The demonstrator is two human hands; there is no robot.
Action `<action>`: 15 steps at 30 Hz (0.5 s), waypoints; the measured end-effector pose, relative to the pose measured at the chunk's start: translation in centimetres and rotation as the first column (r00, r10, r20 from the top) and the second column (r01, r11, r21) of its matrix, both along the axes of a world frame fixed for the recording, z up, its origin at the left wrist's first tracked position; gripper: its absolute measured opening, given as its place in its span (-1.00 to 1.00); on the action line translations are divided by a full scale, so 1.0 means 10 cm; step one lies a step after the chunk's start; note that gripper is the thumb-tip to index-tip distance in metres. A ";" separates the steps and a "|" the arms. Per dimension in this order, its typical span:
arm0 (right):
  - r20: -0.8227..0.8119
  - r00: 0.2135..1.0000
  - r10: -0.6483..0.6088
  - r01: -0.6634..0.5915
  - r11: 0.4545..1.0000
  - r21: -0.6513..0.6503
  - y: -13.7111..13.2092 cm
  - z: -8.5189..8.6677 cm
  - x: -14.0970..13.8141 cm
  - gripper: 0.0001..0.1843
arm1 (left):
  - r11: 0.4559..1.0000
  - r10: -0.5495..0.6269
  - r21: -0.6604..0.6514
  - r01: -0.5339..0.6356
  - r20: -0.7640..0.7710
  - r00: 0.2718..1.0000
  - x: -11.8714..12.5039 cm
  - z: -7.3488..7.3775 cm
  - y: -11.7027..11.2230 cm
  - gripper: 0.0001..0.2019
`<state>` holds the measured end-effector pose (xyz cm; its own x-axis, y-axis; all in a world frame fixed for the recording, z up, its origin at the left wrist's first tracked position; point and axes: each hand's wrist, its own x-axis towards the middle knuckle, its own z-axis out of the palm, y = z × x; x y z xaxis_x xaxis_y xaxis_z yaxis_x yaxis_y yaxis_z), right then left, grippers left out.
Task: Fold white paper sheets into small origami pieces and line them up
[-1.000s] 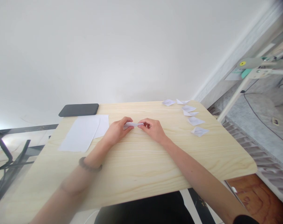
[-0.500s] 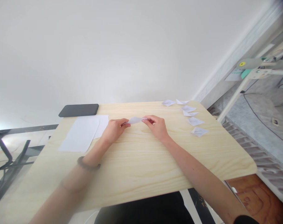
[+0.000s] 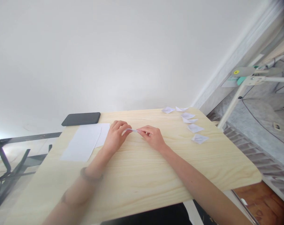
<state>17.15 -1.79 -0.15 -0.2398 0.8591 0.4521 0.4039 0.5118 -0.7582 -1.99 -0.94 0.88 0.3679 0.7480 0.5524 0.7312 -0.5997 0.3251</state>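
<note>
Between my two hands stretches a small piece of folded white paper (image 3: 134,130), seen almost edge-on as a thin strip above the table. My left hand (image 3: 117,134) pinches its left end between thumb and fingers. At the other end, my right hand (image 3: 152,136) grips it with thumb and fingertips. Much of the paper is hidden by the fingers, so its exact shape cannot be made out. Flat white paper sheets (image 3: 83,142) lie beside my left hand, partly overlapping.
Several folded paper boats (image 3: 195,128) stand along the right side of the wooden table (image 3: 132,175). A black phone (image 3: 81,118) lies at the back left. Behind the table rises a white wall (image 3: 123,56); a white metal frame (image 3: 233,101) stands to the right.
The folded paper has turned from showing a broad face to nearly edge-on. Both hands have stayed on its ends, the left with its fingers raised higher. The view has tilted up slightly.
</note>
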 end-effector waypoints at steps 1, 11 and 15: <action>0.001 1.000 -0.003 0.003 1.000 -0.002 0.00 0.00 -0.01 -0.76 | 1.000 0.011 0.020 -0.011 -0.016 1.000 0.01 0.01 -0.01 -0.86; 0.010 1.000 -0.019 0.020 0.996 -0.087 0.04 -0.03 0.06 -0.76 | 1.000 -0.022 0.004 0.022 -0.086 0.996 0.12 0.05 -0.03 -0.87; 0.058 0.998 0.025 -0.020 0.997 -0.077 0.03 -0.02 0.06 -0.77 | 0.999 -0.046 -0.020 0.044 -0.110 0.993 0.09 0.06 -0.05 -0.87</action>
<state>17.71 -1.46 -0.33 -0.2836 0.8845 0.3704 0.4377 0.4631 -0.7707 -1.13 -1.42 1.47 0.4597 0.7384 0.4933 0.7356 -0.6278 0.2543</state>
